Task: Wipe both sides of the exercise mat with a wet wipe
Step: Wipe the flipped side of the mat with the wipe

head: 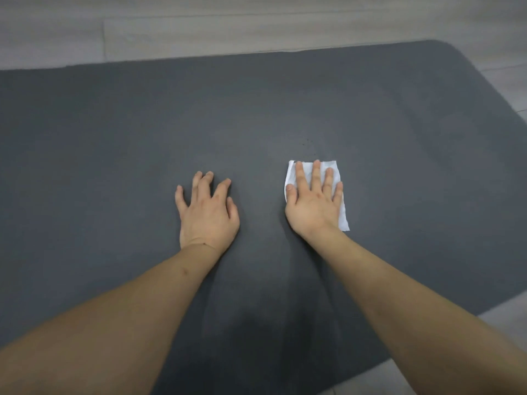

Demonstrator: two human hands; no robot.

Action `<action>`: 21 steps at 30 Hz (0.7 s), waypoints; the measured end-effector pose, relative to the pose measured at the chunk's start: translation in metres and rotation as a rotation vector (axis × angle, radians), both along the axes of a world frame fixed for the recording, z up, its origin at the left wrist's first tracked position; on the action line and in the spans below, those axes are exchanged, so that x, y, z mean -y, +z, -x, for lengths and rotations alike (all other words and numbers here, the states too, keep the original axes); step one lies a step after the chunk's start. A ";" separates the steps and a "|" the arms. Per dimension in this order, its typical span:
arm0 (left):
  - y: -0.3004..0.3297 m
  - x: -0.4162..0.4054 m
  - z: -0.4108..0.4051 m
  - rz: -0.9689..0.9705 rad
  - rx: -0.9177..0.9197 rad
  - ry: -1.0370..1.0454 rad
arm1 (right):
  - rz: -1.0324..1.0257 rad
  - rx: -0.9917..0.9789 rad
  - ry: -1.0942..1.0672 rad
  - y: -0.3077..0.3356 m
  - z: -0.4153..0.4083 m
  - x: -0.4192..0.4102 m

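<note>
wet wipe (335, 169) — flat under right hand (313, 205) straight fingers (316, 178) | left hand (208, 215) fingers spread — on mat (114, 138)

Pale grey wood-plank floor (256, 27), softly and evenly lit

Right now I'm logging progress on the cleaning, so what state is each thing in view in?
Dark grey foam exercise mat: unrolled, flat on the floor.
White wet wipe: spread flat, pressed under the right hand.
Right hand: fingers straight, on the wipe.
Left hand: fingers bent, resting on the mat.
</note>
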State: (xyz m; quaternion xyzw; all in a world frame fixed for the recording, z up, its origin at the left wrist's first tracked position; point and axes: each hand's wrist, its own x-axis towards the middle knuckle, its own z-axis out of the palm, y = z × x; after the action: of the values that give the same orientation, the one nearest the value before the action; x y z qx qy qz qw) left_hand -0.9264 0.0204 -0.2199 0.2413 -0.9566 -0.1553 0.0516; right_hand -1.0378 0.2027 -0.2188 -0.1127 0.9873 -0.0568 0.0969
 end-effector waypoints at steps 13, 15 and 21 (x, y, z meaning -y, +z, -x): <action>0.004 0.082 -0.136 0.065 0.123 0.064 | 0.010 0.010 0.273 0.002 -0.084 0.102; 0.005 0.098 -0.165 0.068 0.164 0.152 | 0.025 0.016 0.364 0.001 -0.106 0.130; 0.000 0.106 -0.187 0.047 0.130 0.189 | 0.012 0.013 0.697 0.005 -0.142 0.178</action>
State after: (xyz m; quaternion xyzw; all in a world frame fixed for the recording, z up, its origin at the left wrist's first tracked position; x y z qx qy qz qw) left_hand -0.7399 -0.0857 -0.2200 0.3388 -0.9342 -0.1112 0.0097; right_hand -0.8957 0.0244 -0.2142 -0.4433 0.8884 -0.0271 0.1160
